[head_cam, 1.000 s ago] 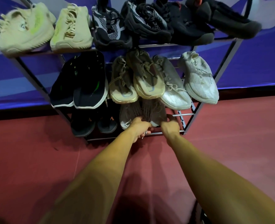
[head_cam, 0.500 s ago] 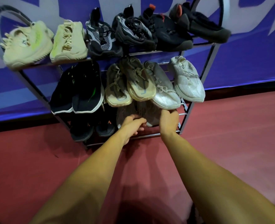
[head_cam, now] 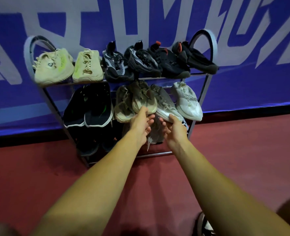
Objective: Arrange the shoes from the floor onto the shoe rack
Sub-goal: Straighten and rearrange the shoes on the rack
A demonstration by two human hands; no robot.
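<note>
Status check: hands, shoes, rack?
Left hand open, empty. Right hand open, empty. Brown shoes on bottom shelf of shoe rack. Nothing blocking.

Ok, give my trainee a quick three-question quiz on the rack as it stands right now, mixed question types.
1. True or false: the left hand and right hand each grip a shoe.
2. Multiple choice: where on the shoe rack does the cream pair sit? A) top shelf, left end B) middle shelf, right end C) bottom shelf
3. Fill in: the white shoe lies at the ____ end of the middle shelf.

Key:
1. False. Both hands are open in front of the rack, fingers spread, holding nothing.
2. A
3. right
</note>
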